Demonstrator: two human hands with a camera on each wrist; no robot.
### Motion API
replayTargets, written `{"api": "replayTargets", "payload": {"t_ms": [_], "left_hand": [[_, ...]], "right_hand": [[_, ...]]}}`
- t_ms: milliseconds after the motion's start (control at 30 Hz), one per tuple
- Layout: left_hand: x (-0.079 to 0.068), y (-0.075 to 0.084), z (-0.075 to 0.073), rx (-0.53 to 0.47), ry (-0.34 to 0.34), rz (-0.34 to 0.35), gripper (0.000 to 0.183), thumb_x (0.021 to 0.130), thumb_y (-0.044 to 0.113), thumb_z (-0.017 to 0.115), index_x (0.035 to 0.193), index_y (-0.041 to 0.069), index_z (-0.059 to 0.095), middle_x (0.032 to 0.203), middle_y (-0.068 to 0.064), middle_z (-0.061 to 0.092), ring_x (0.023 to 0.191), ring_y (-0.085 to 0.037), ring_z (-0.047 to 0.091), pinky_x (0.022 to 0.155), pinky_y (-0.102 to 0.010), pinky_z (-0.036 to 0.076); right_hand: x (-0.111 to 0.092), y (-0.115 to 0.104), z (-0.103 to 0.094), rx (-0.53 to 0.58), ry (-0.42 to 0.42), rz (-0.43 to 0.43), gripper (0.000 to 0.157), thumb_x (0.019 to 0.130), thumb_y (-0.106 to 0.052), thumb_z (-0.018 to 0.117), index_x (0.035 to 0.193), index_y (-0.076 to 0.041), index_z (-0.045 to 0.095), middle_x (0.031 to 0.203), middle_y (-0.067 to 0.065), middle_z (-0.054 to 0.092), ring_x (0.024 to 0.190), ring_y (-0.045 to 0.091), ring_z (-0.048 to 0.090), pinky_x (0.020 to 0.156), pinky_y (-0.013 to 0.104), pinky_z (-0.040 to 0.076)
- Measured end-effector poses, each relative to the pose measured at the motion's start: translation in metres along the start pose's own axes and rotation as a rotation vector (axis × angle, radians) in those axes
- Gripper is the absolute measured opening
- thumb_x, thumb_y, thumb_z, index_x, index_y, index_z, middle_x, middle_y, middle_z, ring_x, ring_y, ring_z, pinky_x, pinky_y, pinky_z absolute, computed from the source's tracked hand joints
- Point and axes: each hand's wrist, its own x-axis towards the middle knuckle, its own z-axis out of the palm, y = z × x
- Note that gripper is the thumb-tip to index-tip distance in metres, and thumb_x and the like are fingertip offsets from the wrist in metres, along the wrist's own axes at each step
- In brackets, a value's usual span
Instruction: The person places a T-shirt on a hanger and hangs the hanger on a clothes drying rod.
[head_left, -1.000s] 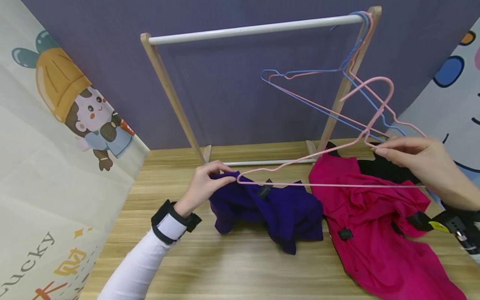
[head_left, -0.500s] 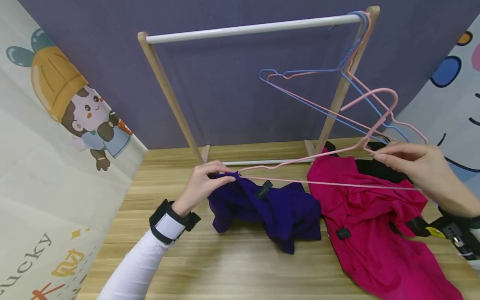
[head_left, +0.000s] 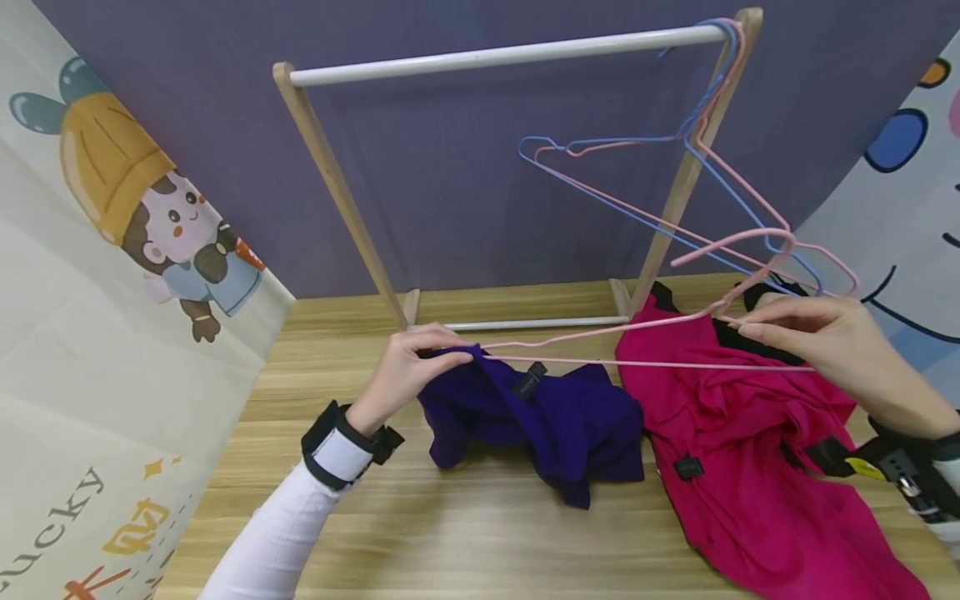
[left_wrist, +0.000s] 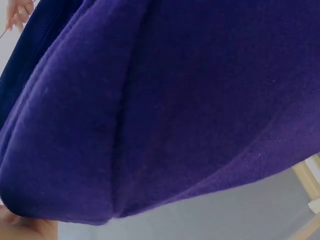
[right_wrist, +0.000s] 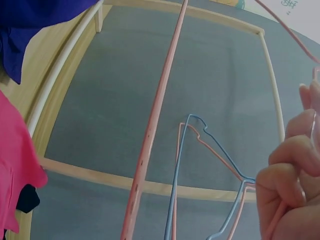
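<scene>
My left hand (head_left: 408, 371) pinches the edge of a crumpled purple garment (head_left: 540, 425) that has a dark label. The garment fills most of the left wrist view. A pink clothes hanger (head_left: 645, 363) spans between my hands, its left tip hidden by the lifted purple edge beside my left fingers. On the right, my right hand (head_left: 832, 333) grips the hanger's other arm near the neck, thumb against curled fingers. Its hook points left and up. In the right wrist view the hanger's long bar (right_wrist: 160, 100) crosses in front of the rack.
A wooden rack with a white top rail (head_left: 510, 57) stands at the back. A blue hanger (head_left: 622, 140) and another pink hanger (head_left: 750, 192) hang at its right end. A magenta garment (head_left: 795, 500) with black parts lies on the right of the wood-grain surface (head_left: 360, 533).
The pink hanger's left tip has gone from outside the purple garment to behind its lifted edge. My right hand has dropped slightly, lowering the hook. My left hand has stayed nearly still.
</scene>
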Motion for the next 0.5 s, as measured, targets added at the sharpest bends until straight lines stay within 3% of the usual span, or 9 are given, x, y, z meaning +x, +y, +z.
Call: {"api": "replayTargets", "payload": {"t_ms": [233, 367, 500], "left_hand": [[0.003, 0.005, 0.005, 0.033, -0.013, 0.051, 0.014, 0.069, -0.004, 0.067, 0.082, 0.0, 0.067, 0.076, -0.014, 0.067, 0.074, -0.017, 0.057, 0.065, -0.03, 0.046], [0.004, 0.007, 0.009, 0.051, -0.033, 0.037, 0.013, 0.07, -0.003, 0.067, 0.083, -0.001, 0.067, 0.078, -0.015, 0.067, 0.073, -0.016, 0.058, 0.063, -0.031, 0.047], [0.001, -0.008, 0.014, 0.099, -0.029, 0.056, 0.014, 0.072, 0.005, 0.068, 0.085, 0.007, 0.068, 0.079, -0.008, 0.068, 0.073, -0.012, 0.058, 0.06, -0.034, 0.048]], "right_hand": [[-0.004, -0.008, 0.009, 0.042, -0.043, 0.03, 0.019, 0.081, -0.014, 0.062, 0.098, -0.005, 0.063, 0.087, -0.016, 0.061, 0.078, 0.003, 0.054, 0.062, 0.01, 0.043], [-0.005, -0.015, 0.019, 0.093, -0.056, 0.04, 0.021, 0.081, -0.018, 0.062, 0.099, -0.006, 0.063, 0.088, -0.009, 0.062, 0.079, 0.008, 0.055, 0.063, 0.012, 0.045], [-0.004, -0.018, 0.032, 0.13, -0.041, 0.017, 0.02, 0.08, -0.017, 0.063, 0.097, -0.005, 0.064, 0.087, -0.009, 0.063, 0.081, 0.009, 0.054, 0.065, 0.012, 0.045]]}}
